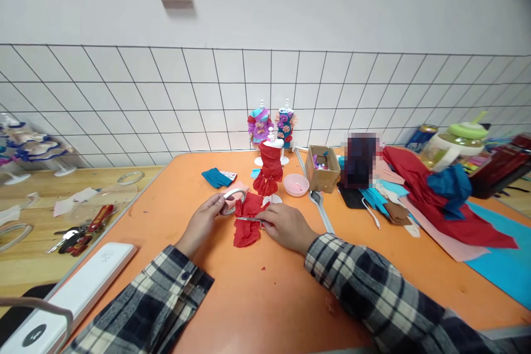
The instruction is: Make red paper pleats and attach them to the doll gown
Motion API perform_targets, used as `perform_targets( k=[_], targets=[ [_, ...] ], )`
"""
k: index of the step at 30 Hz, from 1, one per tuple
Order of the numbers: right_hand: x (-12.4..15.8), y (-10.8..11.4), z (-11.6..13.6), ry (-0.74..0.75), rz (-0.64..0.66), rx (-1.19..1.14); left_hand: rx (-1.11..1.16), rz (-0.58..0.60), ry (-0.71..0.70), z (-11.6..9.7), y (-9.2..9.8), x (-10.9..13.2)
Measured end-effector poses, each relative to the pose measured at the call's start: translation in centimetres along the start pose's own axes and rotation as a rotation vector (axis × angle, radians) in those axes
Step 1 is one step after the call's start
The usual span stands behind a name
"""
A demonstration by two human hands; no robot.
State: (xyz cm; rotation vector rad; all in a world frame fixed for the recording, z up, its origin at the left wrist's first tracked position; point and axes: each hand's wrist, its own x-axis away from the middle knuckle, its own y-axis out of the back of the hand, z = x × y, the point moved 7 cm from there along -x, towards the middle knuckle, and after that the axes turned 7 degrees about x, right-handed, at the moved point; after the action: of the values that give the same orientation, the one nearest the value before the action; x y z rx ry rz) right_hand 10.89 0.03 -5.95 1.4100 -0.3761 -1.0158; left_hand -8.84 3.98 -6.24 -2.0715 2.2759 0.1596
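My left hand (209,210) is closed on a roll of white tape (235,194), holding it upright by its left side just above the orange table. My right hand (284,225) pinches one end of a thin, pale grey strip (249,219); whether it is tape or a slim tool I cannot tell. That strip lies across a crumpled piece of red crepe paper (248,237) in front of me. Right behind the paper stands a small white dress form (271,163) wrapped in a red dress with a ruffled hem.
Two more dressed forms (260,126) stand at the wall. Behind my right hand are a pink bowl (296,185), grey-handled scissors (321,211) and a cardboard box (322,177). Coloured paper (440,199) and drinks crowd the right; a white power bank (78,293) lies left.
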Motion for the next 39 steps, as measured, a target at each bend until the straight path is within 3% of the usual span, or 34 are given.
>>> perform_targets(
  k=[5,10,15,19,23,27,29,34,39],
  targets=[
    [-2.4,-0.5,0.7,0.086,0.043,0.124,0.178,0.002,0.074,0.5,0.3,-0.1],
    [-2.3,-1.6,0.3,0.111,0.118,0.154,0.355,0.052,0.138,2.0,0.0,-0.4],
    [-1.9,-2.7,0.3,0.091,0.219,0.205,0.278,0.076,0.105,1.7,-0.5,-0.3],
    [-1.7,-2.5,0.4,0.077,0.215,0.198,0.167,0.070,0.043,0.6,-0.5,0.0],
    [-1.3,-1.8,0.5,0.110,0.131,0.111,0.108,-0.024,-0.006,0.0,0.5,0.0],
    [-1.2,-1.5,-0.3,-0.055,0.022,0.031,0.106,-0.049,-0.022,-0.1,0.9,0.1],
    [-1.2,-1.9,-0.3,-0.125,0.051,0.054,0.073,-0.051,-0.040,-0.3,0.7,0.2],
    [-1.3,-2.4,0.1,-0.143,0.125,0.102,-0.048,-0.065,-0.089,-1.3,0.1,0.4],
    [-2.0,-2.1,-1.4,-0.263,0.127,-0.208,-0.144,-0.020,-0.125,-2.4,-0.6,1.1]
  ],
)
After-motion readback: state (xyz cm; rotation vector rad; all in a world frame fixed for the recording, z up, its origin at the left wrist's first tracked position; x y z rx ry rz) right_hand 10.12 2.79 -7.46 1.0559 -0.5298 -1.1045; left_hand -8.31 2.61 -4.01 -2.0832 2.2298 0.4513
